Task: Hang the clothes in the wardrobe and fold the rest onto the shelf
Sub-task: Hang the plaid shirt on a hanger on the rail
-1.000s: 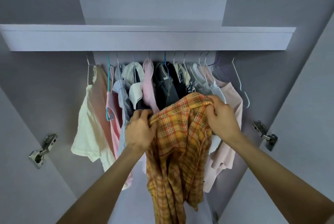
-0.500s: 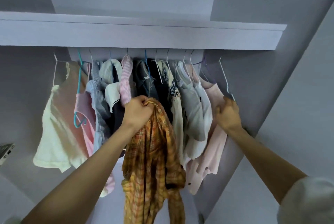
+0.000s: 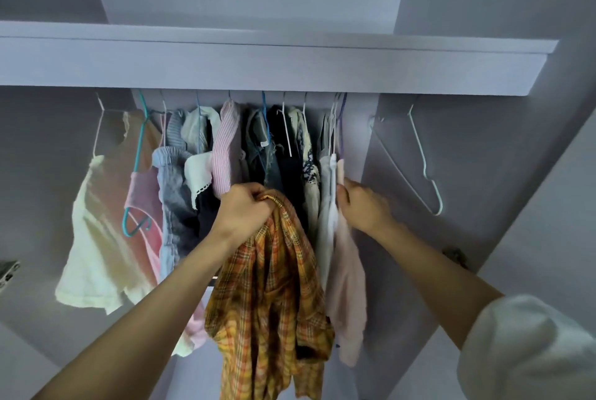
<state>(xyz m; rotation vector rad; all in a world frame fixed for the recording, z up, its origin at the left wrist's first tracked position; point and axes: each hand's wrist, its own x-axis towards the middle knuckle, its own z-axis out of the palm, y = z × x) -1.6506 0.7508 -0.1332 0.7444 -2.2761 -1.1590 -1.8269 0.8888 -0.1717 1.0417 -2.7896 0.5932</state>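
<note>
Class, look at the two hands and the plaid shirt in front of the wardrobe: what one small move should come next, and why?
Probably the right hand should reach for the empty hanger at the far right. The left hand grips the plaid shirt bunched, with no hanger in it, and the right hand has pressed the hanging clothes aside, leaving a gap.

Clothes hung in a row under the shelf [image 3: 277, 67]

The hanging clothes [image 3: 225, 154] filled the left and middle; an empty hanger [image 3: 422, 161] hung apart at the right. In front of the row, the left hand [image 3: 242, 212] held a shirt [image 3: 274, 286] up, with the right hand [image 3: 361, 206] against the row's rightmost garment [image 3: 348, 290].
</note>
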